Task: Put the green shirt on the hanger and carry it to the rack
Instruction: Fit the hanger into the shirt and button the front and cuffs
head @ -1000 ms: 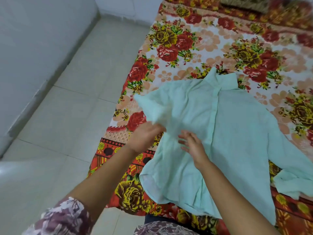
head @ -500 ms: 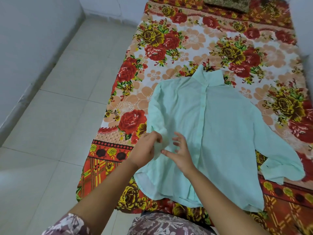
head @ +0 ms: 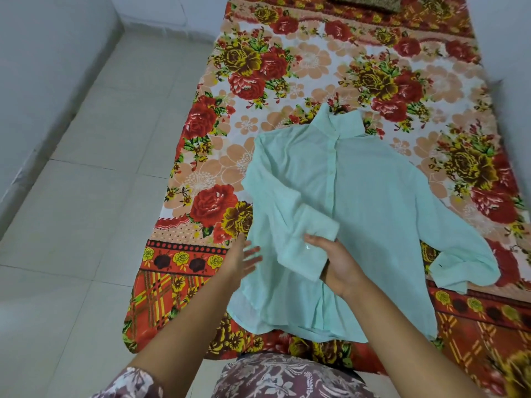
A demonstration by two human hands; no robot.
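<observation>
On a floral-sheeted bed (head: 316,67) beside a tiled floor (head: 86,225), the green shirt (head: 373,211) lies flat at the near edge, its long axis running away to the collar (head: 339,124). The right hand (head: 339,262) pinches the folded-over sleeve cuff (head: 310,225). The left hand (head: 241,259), fingers spread and holding nothing, is at the shirt's left side. No hanger, rack or container shows.

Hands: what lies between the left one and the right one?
In the head view, the folded-over sleeve of the shirt lies between the left hand and the right hand, touching the right.
</observation>
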